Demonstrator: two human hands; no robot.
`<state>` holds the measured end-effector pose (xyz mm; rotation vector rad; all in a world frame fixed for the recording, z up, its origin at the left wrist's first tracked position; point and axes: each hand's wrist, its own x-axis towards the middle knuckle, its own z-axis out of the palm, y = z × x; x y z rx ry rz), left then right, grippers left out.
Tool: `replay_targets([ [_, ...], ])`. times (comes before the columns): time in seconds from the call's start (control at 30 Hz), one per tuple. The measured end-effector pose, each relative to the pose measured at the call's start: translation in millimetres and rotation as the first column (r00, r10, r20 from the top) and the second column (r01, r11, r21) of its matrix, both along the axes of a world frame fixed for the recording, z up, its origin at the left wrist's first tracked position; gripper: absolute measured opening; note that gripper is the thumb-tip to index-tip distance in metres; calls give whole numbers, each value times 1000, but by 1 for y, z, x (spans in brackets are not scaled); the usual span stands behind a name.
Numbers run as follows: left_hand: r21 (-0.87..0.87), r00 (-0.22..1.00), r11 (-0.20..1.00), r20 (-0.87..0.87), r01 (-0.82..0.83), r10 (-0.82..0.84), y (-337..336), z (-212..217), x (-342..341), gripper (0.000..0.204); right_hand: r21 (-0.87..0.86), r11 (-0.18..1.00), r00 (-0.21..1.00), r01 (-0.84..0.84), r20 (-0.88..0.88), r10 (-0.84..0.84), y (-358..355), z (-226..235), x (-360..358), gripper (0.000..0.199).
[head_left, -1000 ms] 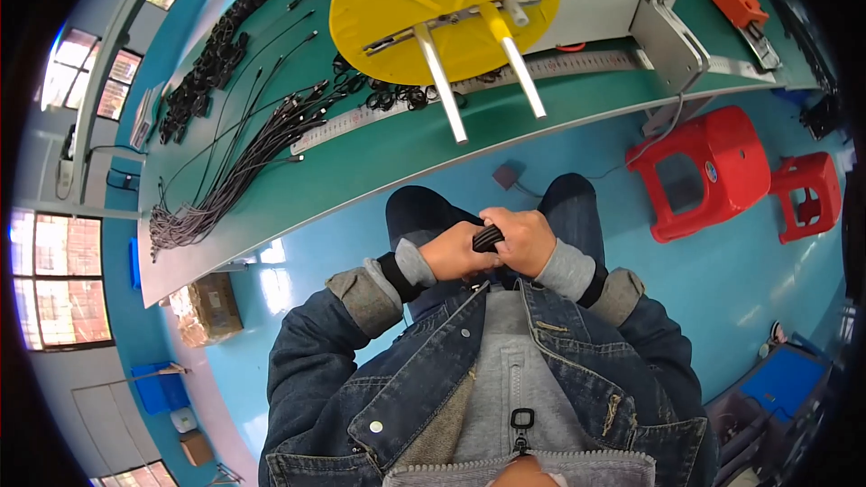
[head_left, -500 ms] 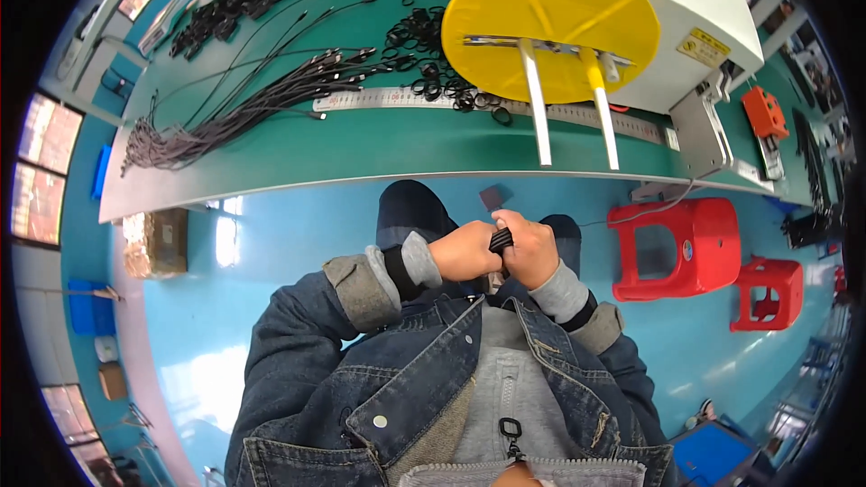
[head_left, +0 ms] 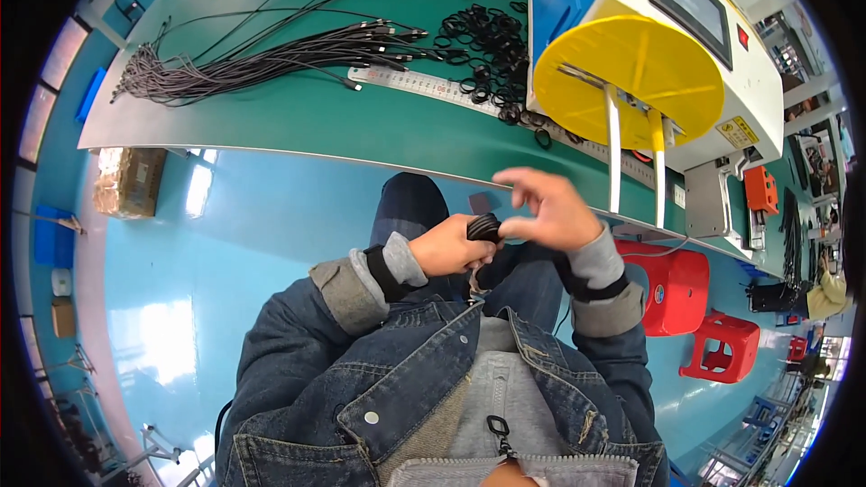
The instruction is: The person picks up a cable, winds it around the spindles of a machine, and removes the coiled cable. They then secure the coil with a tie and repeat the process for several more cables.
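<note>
My left hand (head_left: 448, 248) is closed around a small black coiled cable bundle (head_left: 483, 228) held over my lap. My right hand (head_left: 552, 210) touches the bundle's right side with thumb and forefinger, while its other fingers are spread upward. Both hands sit just in front of the green workbench (head_left: 298, 122). On the bench lie a bunch of long black cables (head_left: 271, 59), a metal ruler (head_left: 424, 86) and several black rubber rings (head_left: 483, 41).
A white and blue machine with a yellow disc (head_left: 631, 81) and two white prongs stands on the bench at right. Red plastic stools (head_left: 677, 284) stand on the blue floor to my right. A cardboard box (head_left: 131, 182) sits under the bench at left.
My head has turned, so the bench and machine shifted right and nearer. My right hand's fingers have spread open off the bundle, keeping only a pinch; the left hand still grips it.
</note>
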<state>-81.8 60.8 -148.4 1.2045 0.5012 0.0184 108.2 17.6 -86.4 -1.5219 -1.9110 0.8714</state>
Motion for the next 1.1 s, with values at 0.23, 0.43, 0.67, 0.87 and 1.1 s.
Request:
replay_targets([
  [0.23, -159, 979, 973, 82, -169, 184, 9, 11, -7, 18, 556, 768, 630, 318, 482, -609, 69, -60, 15, 12],
  [0.43, -170, 974, 974, 143, -151, 176, 15, 8, -6, 23, 649, 714, 591, 264, 476, -651, 71, -63, 17, 12],
  [0.67, -180, 932, 942, 178, -284, 315, 16, 3, 9, 25, -364, 828, 256, 427, -829, -497, 23, -41, 8, 12],
  [0.87, -146, 845, 891, 280, -431, 455, 19, 12, 43, 20, -511, 858, -101, 59, -858, -504, -17, -34, 4, 11],
  [1.1, -48, 884, 922, 272, -383, 381, 0, 17, 57, 14, -469, 877, -32, 102, -883, -469, -62, -56, -5, 9],
])
